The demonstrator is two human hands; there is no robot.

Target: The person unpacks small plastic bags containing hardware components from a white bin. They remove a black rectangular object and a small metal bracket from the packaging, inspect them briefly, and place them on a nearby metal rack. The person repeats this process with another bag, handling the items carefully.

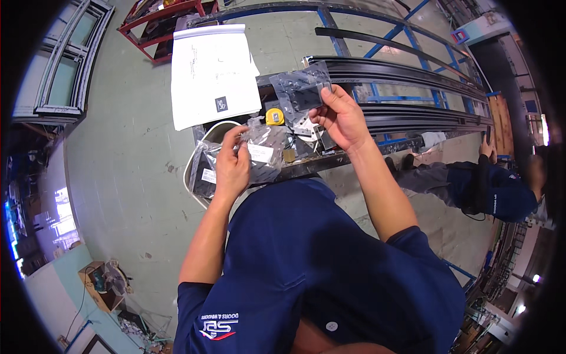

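Note:
My right hand is raised over the workbench, thumb and fingers pinching a small clear plastic bag. Inside that bag shows a flat black rectangular part. Lower and to the left, my left hand has its fingers curled on a larger clear plastic bag with a white label. More clear packaging with a label lies below this hand, at a white bin. A yellow tape measure rests on the bench between my hands.
White paper sheets lie at the bench's left end. Long black profiles extend right along a blue frame. Small hardware sits near the bench edge. Another person works at right. A red cart stands beyond.

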